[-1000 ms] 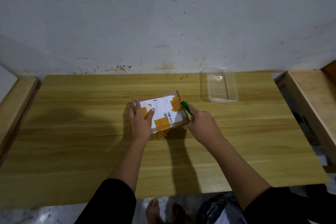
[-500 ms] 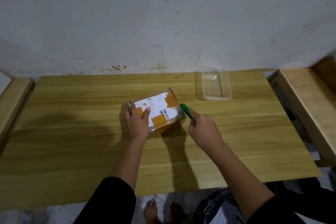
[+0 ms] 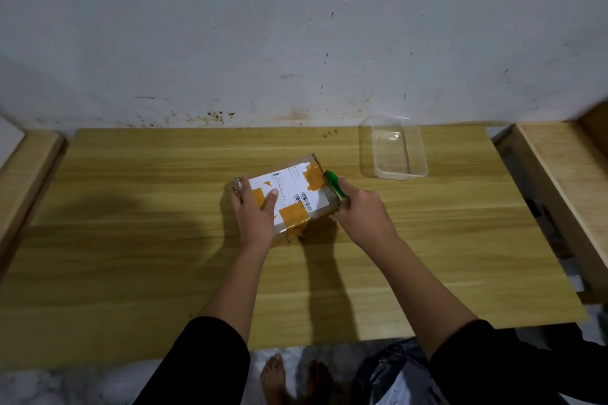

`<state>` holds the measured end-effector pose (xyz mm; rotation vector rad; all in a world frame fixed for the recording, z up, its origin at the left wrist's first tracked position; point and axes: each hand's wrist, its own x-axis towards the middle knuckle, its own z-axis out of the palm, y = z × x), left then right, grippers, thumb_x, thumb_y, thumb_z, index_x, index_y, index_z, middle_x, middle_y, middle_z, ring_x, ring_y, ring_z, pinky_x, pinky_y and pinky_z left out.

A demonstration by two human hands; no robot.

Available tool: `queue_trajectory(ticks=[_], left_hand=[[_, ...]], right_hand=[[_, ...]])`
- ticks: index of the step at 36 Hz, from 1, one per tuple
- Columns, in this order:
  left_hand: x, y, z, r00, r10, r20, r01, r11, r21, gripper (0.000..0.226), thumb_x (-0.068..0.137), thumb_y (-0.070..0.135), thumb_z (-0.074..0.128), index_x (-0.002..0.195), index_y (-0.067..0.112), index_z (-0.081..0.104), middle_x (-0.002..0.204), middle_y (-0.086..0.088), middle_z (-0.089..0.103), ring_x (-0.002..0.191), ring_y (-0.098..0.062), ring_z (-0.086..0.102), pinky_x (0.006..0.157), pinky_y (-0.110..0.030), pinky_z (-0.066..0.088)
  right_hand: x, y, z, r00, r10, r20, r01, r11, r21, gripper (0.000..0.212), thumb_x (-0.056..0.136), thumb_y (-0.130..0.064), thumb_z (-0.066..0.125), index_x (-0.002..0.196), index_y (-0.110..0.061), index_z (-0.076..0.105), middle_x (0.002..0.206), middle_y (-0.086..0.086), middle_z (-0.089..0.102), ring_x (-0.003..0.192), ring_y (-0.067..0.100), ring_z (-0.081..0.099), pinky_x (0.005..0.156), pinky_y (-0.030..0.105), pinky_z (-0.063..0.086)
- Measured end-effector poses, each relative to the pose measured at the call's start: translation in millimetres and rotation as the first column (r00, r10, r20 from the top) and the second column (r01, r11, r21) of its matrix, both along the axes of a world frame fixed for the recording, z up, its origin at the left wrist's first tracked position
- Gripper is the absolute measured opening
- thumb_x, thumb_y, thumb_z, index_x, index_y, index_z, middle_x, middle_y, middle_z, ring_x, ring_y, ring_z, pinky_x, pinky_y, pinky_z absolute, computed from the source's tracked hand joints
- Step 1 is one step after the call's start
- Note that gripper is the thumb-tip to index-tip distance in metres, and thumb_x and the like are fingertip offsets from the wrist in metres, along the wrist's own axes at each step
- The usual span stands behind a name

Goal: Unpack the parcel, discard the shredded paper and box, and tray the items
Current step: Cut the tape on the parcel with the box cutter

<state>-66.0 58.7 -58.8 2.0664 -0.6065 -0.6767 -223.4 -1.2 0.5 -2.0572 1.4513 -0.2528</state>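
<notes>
- Nearest, below both hands and under the table's near edge, a crumpled black bag (image 3: 391, 371) lies on a pale floor, with two bare feet (image 3: 274, 378) just left of it.
- Black sleeves (image 3: 204, 362) cover both upper forearms; the forearms reach forward over the table (image 3: 131, 256), a light wood-grain top with long shadows across it.
- The left hand (image 3: 253, 212) holds the parcel's near-left corner. Its thumb is spread out onto the white label and its fingers are wrapped over the left end.
- The right hand (image 3: 362, 212) is closed round a green tool (image 3: 335, 186). The green part sticks out past the knuckles and lies against the parcel's right top edge; what kind of tool it is cannot be told.
- The parcel (image 3: 296, 189) sits between the two hands, flat on the table and turned at an angle to its edges. It is a small brown cardboard box, still sealed, with glossy clear tape, several orange-brown patches, and a white shipping label bearing a barcode and small print too fine to read.
- Beyond the right hand, apart from the parcel, a clear tray (image 3: 399, 171) of thin plastic stands by the table's far edge.
- Pale wooden frames (image 3: 559, 174) flank the table outside each hand.
- Farthest, a white wall (image 3: 296, 26) rises behind, scuffed and speckled, with brownish stains along its foot.
</notes>
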Motion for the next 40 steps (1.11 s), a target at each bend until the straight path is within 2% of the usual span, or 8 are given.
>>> queue_trajectory(ticks=[8,13,18,22,26,33,37,40], left_hand=[[-2.6,-0.2,2.6,1.000,0.008,-0.009,-0.008,1.000,-0.003,0.069,0.093,0.035,0.051,0.149,0.021,0.013,0.157,-0.008,0.002,0.143,-0.024,0.015,0.110,-0.040,0.032],[-2.3,-0.2,2.7,1.000,-0.002,0.009,0.002,1.000,0.014,0.069,0.093,0.037,0.050,0.149,0.022,0.012,0.157,-0.008,0.001,0.143,-0.025,0.013,0.111,-0.040,0.031],[-4.7,-1.2,3.5,1.000,0.021,0.014,-0.022,0.999,0.027,0.069,0.094,0.037,0.049,0.149,0.022,0.012,0.157,-0.009,0.003,0.143,-0.025,0.016,0.109,-0.037,0.029],[-7.8,-2.6,4.7,0.999,0.045,0.005,-0.045,0.999,0.009,0.068,0.094,0.034,0.050,0.149,0.022,0.012,0.157,-0.010,0.003,0.143,-0.025,0.014,0.109,-0.036,0.029],[-8.1,-3.5,4.6,0.999,0.053,-0.006,-0.053,0.999,0.009,0.067,0.094,0.034,0.049,0.149,0.022,0.012,0.157,-0.010,0.003,0.143,-0.025,0.014,0.110,-0.037,0.028],[-7.8,-3.3,4.1,0.998,0.055,-0.001,-0.055,0.998,0.011,0.067,0.094,0.035,0.049,0.149,0.022,0.013,0.157,-0.009,0.002,0.143,-0.025,0.014,0.110,-0.037,0.027],[-7.1,-1.9,4.8,0.998,0.057,-0.008,-0.057,0.998,0.003,0.067,0.094,0.034,0.049,0.149,0.021,0.013,0.157,-0.010,0.003,0.143,-0.025,0.014,0.110,-0.037,0.027],[-7.4,-2.6,6.2,0.999,0.047,-0.012,-0.047,0.999,-0.006,0.067,0.094,0.033,0.050,0.149,0.020,0.014,0.157,-0.010,0.003,0.143,-0.024,0.014,0.110,-0.035,0.027]], right_hand=[[-1.1,-3.2,-3.6,0.999,0.041,-0.008,-0.041,0.999,-0.006,0.052,0.093,-0.009,0.038,0.143,-0.021,0.033,0.091,0.019,0.060,0.082,0.032,0.058,0.072,0.039,0.051],[-1.1,-4.8,-5.8,0.996,0.064,-0.063,-0.066,0.997,-0.030,0.054,0.093,-0.010,0.038,0.145,-0.020,0.030,0.084,0.013,0.051,0.080,0.031,0.054,0.064,0.033,0.041],[2.9,-4.4,-6.4,0.989,0.082,-0.124,-0.086,0.996,-0.029,0.056,0.092,-0.011,0.041,0.145,-0.020,0.027,0.098,0.019,0.057,0.087,0.034,0.056,0.065,0.032,0.041],[3.2,-6.3,-3.5,0.984,0.097,-0.151,-0.102,0.995,-0.020,0.058,0.089,-0.009,0.044,0.144,-0.021,0.030,0.098,0.020,0.060,0.086,0.036,0.058,0.064,0.033,0.043],[1.0,-2.7,0.2,0.981,0.103,-0.166,-0.109,0.994,-0.031,0.058,0.088,-0.007,0.041,0.144,-0.021,0.030,0.089,0.016,0.055,0.075,0.031,0.052,0.060,0.033,0.039],[-11.9,4.2,-0.2,0.979,0.105,-0.172,-0.117,0.991,-0.060,0.053,0.092,-0.011,0.039,0.143,-0.022,0.032,0.095,0.020,0.058,0.076,0.032,0.053,0.061,0.032,0.038],[-14.0,6.4,-1.7,0.982,0.091,-0.168,-0.102,0.993,-0.061,0.053,0.091,-0.010,0.039,0.143,-0.022,0.033,0.088,0.019,0.057,0.077,0.034,0.055,0.060,0.032,0.038],[-14.9,9.8,-1.2,0.980,0.087,-0.177,-0.100,0.992,-0.071,0.056,0.089,-0.008,0.040,0.142,-0.023,0.033,0.077,0.013,0.049,0.068,0.030,0.049,0.058,0.032,0.038]])
